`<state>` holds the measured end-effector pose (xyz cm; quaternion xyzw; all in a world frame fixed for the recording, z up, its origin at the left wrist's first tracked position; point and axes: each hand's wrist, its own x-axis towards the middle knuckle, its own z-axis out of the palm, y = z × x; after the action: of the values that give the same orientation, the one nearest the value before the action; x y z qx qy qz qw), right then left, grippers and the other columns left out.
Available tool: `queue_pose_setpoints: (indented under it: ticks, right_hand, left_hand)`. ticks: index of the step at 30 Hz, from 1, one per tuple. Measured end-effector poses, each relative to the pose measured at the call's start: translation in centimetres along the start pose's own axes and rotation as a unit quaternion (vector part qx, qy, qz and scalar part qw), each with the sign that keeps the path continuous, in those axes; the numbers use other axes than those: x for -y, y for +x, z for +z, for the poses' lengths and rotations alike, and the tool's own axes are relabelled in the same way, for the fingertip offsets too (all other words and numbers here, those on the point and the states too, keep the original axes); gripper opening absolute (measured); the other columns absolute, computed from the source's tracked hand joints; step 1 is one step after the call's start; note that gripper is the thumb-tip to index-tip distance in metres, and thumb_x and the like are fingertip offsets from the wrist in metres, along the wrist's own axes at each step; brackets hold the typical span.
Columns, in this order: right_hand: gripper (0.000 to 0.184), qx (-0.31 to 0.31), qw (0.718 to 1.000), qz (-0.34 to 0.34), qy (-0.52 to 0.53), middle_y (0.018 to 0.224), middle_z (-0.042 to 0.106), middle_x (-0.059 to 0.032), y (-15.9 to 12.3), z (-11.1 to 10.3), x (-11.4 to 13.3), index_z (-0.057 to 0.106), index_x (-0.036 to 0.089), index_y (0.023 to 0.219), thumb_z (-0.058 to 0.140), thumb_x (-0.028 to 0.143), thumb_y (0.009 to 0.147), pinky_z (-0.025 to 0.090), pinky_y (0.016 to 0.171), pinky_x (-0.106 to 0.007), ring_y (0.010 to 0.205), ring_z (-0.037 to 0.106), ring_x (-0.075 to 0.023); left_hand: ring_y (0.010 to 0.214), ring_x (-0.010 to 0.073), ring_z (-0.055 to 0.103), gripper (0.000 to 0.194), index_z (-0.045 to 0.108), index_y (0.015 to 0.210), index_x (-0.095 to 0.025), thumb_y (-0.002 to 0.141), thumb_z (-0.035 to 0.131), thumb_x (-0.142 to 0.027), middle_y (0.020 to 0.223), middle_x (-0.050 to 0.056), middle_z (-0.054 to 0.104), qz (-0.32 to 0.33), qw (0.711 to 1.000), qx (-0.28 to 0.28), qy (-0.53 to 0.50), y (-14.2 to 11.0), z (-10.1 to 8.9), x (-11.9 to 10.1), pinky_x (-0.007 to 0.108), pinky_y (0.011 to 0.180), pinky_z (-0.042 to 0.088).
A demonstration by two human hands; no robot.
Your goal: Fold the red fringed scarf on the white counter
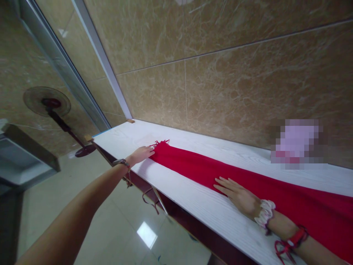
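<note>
A long red scarf with a fringe at its far end lies stretched along a white wood-grain tabletop. My left hand reaches to that far end, its fingers stretched out and touching the near corner just below the fringe. Lying palm down, my right hand rests on the scarf's near edge with its fingers slightly spread. The scarf widens towards the right, where it runs out of view beyond my right forearm.
A pixelated pink patch hides something at the table's back, against the tiled wall. A standing fan is on the floor beyond the far end. Reddish-brown shelving shows below the tabletop, with a strap hanging there.
</note>
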<state>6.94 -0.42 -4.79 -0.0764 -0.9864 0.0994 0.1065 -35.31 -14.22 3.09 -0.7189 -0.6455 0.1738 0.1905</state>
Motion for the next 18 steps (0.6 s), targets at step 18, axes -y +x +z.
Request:
queue_pose_setpoints:
  ticks: [18]
  right_hand:
    - [0.041,-0.032,0.999,0.010,-0.007,0.129,0.045,-0.0061,0.0,0.2,0.0,0.048,0.023,0.122,0.031,0.019,0.085,0.028,0.101,-0.040,0.122,0.033,-0.0168]
  left_hand:
    - [0.119,0.0192,0.037,0.036,0.042,0.120,-0.013,0.085,0.034,-0.019,0.127,0.011,0.044,-0.022,0.987,-0.091,-0.130,4.2,-2.5,-5.5,0.033,0.099,0.028]
